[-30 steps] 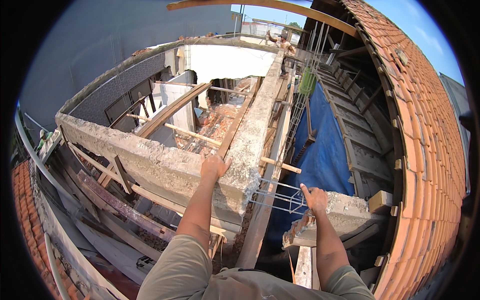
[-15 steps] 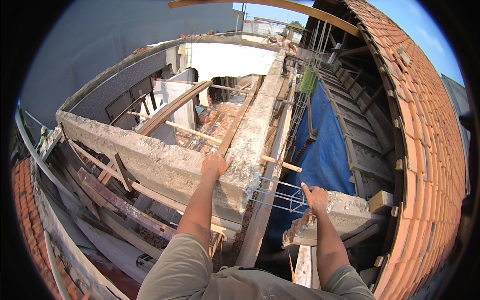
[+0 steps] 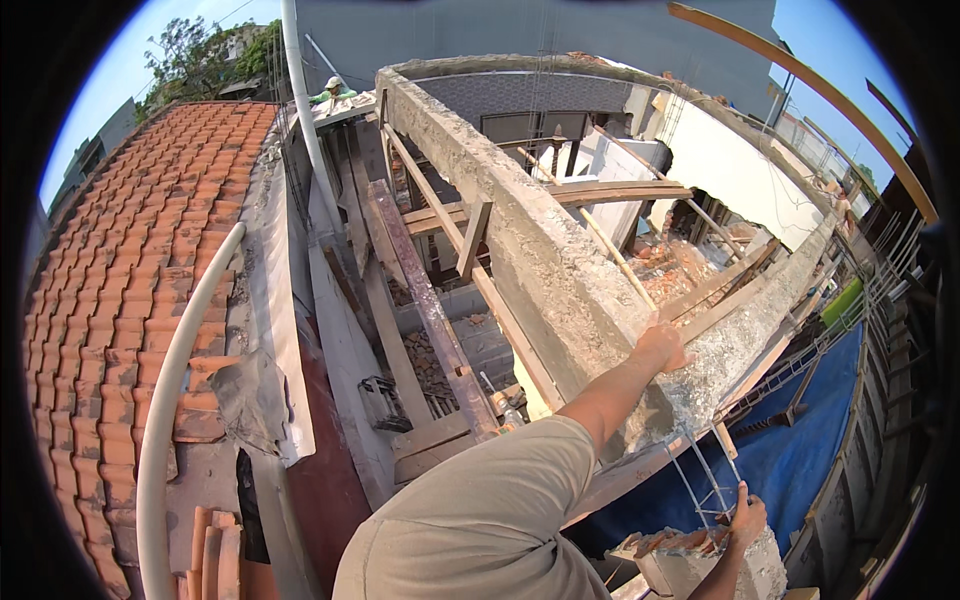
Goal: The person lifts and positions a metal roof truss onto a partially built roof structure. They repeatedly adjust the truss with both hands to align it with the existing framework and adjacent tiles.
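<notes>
My left hand (image 3: 664, 348) rests on top of a rough concrete beam (image 3: 560, 240) near its broken corner, thumb held apart. My right hand (image 3: 747, 517) is lower and to the right. It closes round bare steel rebar (image 3: 705, 475) at a broken concrete stub (image 3: 690, 560); some of its fingers are hidden. The rebar spans the gap between beam corner and stub. Just beyond my left hand, wooden planks (image 3: 715, 285) and a thin bamboo pole (image 3: 615, 255) meet the beam.
Orange roof tiles (image 3: 150, 300) and a pale pipe (image 3: 170, 410) lie left. Timbers (image 3: 435, 310) cross a deep gap below. Rubble (image 3: 670, 265) fills the room beyond. A blue tarp (image 3: 815, 430) hangs right. Another person (image 3: 333, 92) is at the far left.
My view has swung left, bringing the tiled roof and pipe into sight. Both hands stay at about the same places on the beam and at the rebar.
</notes>
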Available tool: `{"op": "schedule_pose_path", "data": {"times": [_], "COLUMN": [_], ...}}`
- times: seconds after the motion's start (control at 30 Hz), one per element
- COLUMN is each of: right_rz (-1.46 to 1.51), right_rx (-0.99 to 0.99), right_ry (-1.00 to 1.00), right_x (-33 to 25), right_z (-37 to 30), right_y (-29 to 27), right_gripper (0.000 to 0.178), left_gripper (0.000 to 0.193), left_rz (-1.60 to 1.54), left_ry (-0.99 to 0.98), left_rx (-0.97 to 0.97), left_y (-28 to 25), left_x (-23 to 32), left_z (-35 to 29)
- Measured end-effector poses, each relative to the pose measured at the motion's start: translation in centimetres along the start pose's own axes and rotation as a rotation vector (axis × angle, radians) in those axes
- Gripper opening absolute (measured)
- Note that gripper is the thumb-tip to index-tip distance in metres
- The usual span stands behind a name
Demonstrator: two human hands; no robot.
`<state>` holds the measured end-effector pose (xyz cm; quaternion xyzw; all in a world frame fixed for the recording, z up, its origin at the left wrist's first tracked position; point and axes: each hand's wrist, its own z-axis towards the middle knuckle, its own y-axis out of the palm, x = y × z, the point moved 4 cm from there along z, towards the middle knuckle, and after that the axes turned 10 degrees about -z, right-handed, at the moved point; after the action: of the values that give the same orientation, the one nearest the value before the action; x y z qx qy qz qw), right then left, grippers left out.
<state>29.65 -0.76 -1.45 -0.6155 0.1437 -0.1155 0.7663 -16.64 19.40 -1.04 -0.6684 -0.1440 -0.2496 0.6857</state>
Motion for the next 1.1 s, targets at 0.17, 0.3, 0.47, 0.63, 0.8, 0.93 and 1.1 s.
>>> {"op": "schedule_pose_path", "data": {"times": [0.17, 0.3, 0.47, 0.63, 0.8, 0.93, 1.1], "right_rz": [0.019, 0.062, 0.076, 0.078, 0.099, 0.123, 0.107], "right_rx": [-0.035, -0.123, -0.075, -0.144, -0.044, -0.001, -0.017], "right_ry": [0.004, 0.021, 0.005, -0.057, -0.041, -0.015, -0.004], "right_x": [1.1, 1.3, 0.7, 0.8, 1.5, 2.2, 3.2], "right_z": [0.5, 0.6, 0.6, 0.6, 0.9, 1.3, 1.8], "right_y": [1.1, 1.3, 0.8, 0.5, 1.4, 2.3, 3.0], "right_gripper": [0.088, 0.087, 0.087, 0.089, 0.089, 0.092, 0.094], "left_gripper": [0.077, 0.064, 0.052, 0.048, 0.06, 0.069, 0.067], "left_rz": [-0.052, -0.045, -0.055, -0.028, -0.103, -0.073, -0.059], "left_ry": [0.012, 0.025, 0.053, 0.048, 0.022, 0.006, 0.026], "left_rx": [0.025, 0.038, 0.096, 0.137, 0.096, 0.034, 0.12], "left_y": [0.7, 1.4, 1.7, 1.9, 1.3, 0.8, 1.0], "left_x": [-0.3, -0.5, -0.6, -0.4, -0.2, -0.1, 0.0], "left_z": [0.2, 0.5, 0.8, 0.7, 0.3, 0.1, 0.1]}}
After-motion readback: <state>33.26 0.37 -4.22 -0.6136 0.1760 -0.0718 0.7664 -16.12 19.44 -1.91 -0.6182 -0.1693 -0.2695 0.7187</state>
